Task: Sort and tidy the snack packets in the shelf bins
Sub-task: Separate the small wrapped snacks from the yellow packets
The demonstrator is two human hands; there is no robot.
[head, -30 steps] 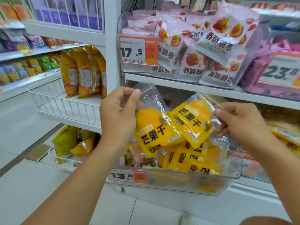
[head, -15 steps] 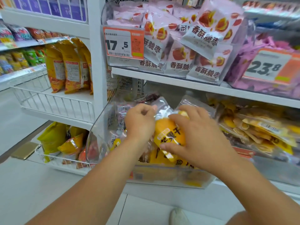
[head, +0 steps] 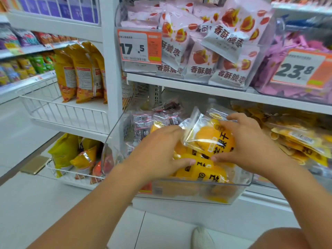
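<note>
Both hands are down in the clear bin [head: 239, 190] on the lower shelf. The right hand [head: 248, 142] grips a mango packet [head: 206, 139], fingers over its top edge and thumb at its lower edge, so it's clamped, not just resting. The left hand [head: 159, 150] lies on the yellow pile beside it; fingers look fairly straight and pressing, though I can't fully tell if they're hooked under anything.

What could go wrong: the packets are slick and heaped toward the front, and the bin sits pulled out and tipped forward. Pushing down too hard could slide one over the front lip onto the floor [head: 53, 212]. Also, the dark packets [head: 143, 124] at the back left of the same bin are a different product, so shoving the yellow ones back could bury them and leave the bin mixed.

Counts: two hands, one bin being worked on, one packet held, maybe four or five yellow ones visible under it, roughly four dark ones behind. Two price tags up top, 17.5 [head: 133, 46] and 23.8 [head: 298, 68].
</note>
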